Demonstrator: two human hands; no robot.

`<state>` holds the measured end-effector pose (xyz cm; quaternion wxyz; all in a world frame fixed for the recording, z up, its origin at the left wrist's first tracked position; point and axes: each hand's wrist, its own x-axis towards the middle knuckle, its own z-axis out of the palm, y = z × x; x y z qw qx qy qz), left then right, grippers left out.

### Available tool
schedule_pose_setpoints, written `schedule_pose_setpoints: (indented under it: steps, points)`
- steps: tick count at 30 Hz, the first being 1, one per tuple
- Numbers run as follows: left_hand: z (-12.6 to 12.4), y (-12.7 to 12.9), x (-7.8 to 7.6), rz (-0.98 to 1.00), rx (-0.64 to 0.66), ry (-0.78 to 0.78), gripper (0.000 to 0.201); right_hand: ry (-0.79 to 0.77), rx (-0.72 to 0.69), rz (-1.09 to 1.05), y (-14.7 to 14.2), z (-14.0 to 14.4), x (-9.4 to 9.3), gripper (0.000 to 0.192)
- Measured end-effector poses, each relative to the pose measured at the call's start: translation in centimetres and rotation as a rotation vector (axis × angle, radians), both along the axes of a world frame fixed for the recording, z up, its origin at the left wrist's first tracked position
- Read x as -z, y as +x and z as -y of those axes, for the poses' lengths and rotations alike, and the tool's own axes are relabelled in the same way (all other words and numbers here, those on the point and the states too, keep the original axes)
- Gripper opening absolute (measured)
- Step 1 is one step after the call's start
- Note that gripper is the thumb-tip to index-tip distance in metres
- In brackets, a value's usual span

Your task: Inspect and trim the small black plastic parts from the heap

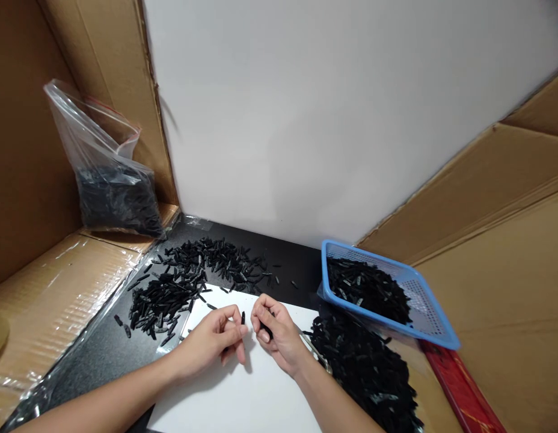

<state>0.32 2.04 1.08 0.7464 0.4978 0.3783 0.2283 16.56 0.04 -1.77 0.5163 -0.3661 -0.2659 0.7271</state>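
Two bare hands met over one white sheet (pixel 243 391), each pinching small black plastic pieces. The left hand (pixel 213 340) closed thumb and forefinger on one upright black piece (pixel 243 317); the right hand (pixel 274 334), fingers curled, gripped another dark piece (pixel 266 330), mostly hidden in its palm. The two hands nearly touched at the fingertips.

Three loose heaps of the same black pieces, far too many to count, lay around them: one heap (pixel 189 282) spread beyond and to the left of the left hand, a second pile (pixel 364 367) just to the right of the right wrist, and a third filling one blue basket (pixel 430 313) beyond that pile. One clear plastic bag (pixel 110 174), part full of dark pieces, leaned on cardboard (pixel 49 294) well off to the left. A thin metal tool (pixel 315 350) showed just beside the right wrist, partly covered and hard to identify. A red object (pixel 459 391) beneath the basket was cut off by the frame's lower edge.
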Motion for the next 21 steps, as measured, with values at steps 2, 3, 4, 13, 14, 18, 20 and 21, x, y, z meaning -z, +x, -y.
schedule_pose_setpoints:
  steps: [2, 3, 4, 13, 14, 18, 20, 21]
  points:
    - [0.01, -0.01, -0.05, -0.012, 0.009, 0.009, 0.034, 0.000, -0.018, 0.049, -0.22, 0.09, 0.10, 0.038]
    - [0.01, -0.01, -0.06, -0.020, 0.016, 0.019, 0.033, 0.004, -0.027, 0.077, -0.32, 0.15, 0.15, 0.039]
    - [0.01, -0.01, -0.05, -0.030, 0.025, 0.032, 0.032, 0.010, -0.034, 0.107, -0.42, 0.20, 0.19, 0.040]
    - [-0.13, -0.44, -0.62, 0.087, -0.003, -0.015, 0.016, -0.053, 0.010, 0.071, -0.06, 0.02, 0.09, 0.032]
    - [-0.19, -0.53, -0.72, 0.121, -0.023, -0.055, 0.021, -0.056, 0.019, 0.051, 0.03, -0.04, 0.08, 0.031]
    - [-0.40, -0.76, -0.79, 0.152, -0.104, -0.098, 0.015, -0.053, 0.026, 0.016, 0.20, -0.18, 0.11, 0.030]
    - [-0.48, -0.77, -0.65, 0.136, -0.111, -0.059, 0.009, -0.053, 0.029, 0.011, 0.19, -0.20, 0.11, 0.029]
    - [-0.51, -0.74, -0.56, 0.130, -0.106, -0.038, 0.011, -0.053, 0.030, 0.009, 0.18, -0.20, 0.09, 0.029]
